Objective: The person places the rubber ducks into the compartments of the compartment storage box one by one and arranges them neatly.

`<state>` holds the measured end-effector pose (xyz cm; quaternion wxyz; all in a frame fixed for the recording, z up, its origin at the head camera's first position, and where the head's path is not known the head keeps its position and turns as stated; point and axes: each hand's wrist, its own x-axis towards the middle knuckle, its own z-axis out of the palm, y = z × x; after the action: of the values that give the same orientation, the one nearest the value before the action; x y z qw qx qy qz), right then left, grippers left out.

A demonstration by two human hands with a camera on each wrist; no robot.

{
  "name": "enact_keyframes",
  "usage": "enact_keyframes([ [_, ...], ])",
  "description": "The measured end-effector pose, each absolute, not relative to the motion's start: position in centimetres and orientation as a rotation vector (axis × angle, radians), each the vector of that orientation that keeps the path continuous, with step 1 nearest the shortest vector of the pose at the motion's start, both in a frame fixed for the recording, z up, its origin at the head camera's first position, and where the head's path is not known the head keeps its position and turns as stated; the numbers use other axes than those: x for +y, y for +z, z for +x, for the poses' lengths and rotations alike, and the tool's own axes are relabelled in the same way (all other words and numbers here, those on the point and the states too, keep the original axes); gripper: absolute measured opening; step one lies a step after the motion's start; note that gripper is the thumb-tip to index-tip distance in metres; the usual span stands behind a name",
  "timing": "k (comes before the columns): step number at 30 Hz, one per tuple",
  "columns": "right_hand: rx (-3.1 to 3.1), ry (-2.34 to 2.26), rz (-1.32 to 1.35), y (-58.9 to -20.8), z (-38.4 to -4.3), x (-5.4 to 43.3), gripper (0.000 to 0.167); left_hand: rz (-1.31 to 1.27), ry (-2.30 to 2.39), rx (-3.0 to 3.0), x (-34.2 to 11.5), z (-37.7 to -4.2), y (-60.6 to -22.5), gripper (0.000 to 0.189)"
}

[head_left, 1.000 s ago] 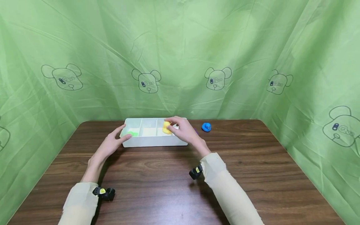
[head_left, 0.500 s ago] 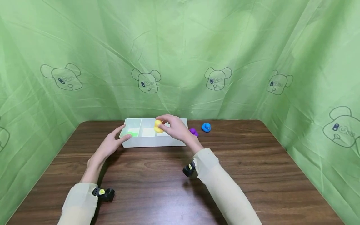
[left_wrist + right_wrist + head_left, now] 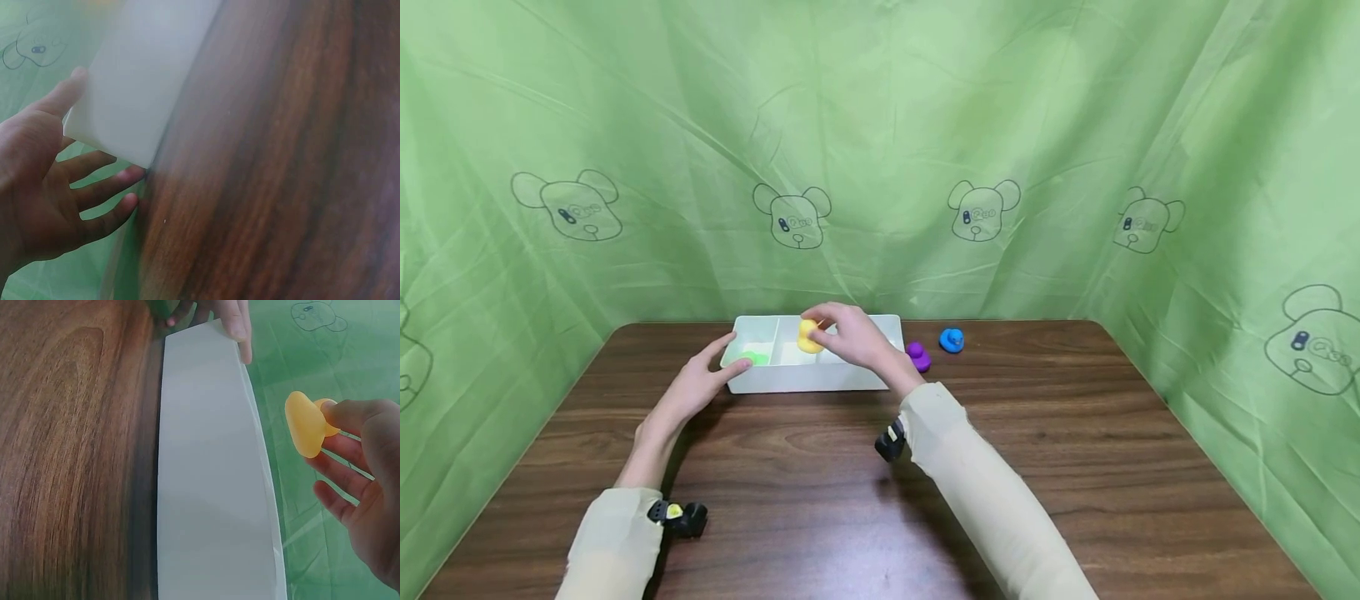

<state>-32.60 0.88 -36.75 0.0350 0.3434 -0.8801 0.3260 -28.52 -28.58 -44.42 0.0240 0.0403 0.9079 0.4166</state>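
Observation:
A yellow rubber duck [image 3: 808, 337] is pinched between the thumb and fingers of my right hand [image 3: 852, 335]. It hangs over the second compartment from the left of a white divided box [image 3: 808, 380]. In the right wrist view, the duck [image 3: 304, 425] shows its smooth underside, tipped sideways beside the box's top rim. My left hand [image 3: 692, 385] rests at the box's left end, fingers spread and fairly straight, thumb on the near rim. Something bright green [image 3: 758, 359] lies in the leftmost compartment, partly behind the thumb.
Just right of the box sits a purple rubber duck [image 3: 918, 357], partly overlapped by my right wrist. A blue rubber duck [image 3: 952, 340] stands farther right. The wooden table [image 3: 790, 500] meets a green curtain [image 3: 880, 150] behind the box.
My right hand has carried the yellow duck leftward over the box, from the third compartment to the second. The purple duck has come into view. My left hand stays put.

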Motion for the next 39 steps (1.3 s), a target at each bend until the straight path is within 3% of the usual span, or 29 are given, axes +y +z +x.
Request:
enact_keyframes([
  [16,-2.747,1.022,1.090,-37.3,-33.7,-0.7,0.035,0.114,1.290,2.797,-28.6,-28.5,-44.1,0.085],
  [39,-2.854,0.714,1.112,-39.1,-34.9,-2.9,0.033,0.096,1.296,2.805,-28.4,-28.4,-44.1,0.084],
])
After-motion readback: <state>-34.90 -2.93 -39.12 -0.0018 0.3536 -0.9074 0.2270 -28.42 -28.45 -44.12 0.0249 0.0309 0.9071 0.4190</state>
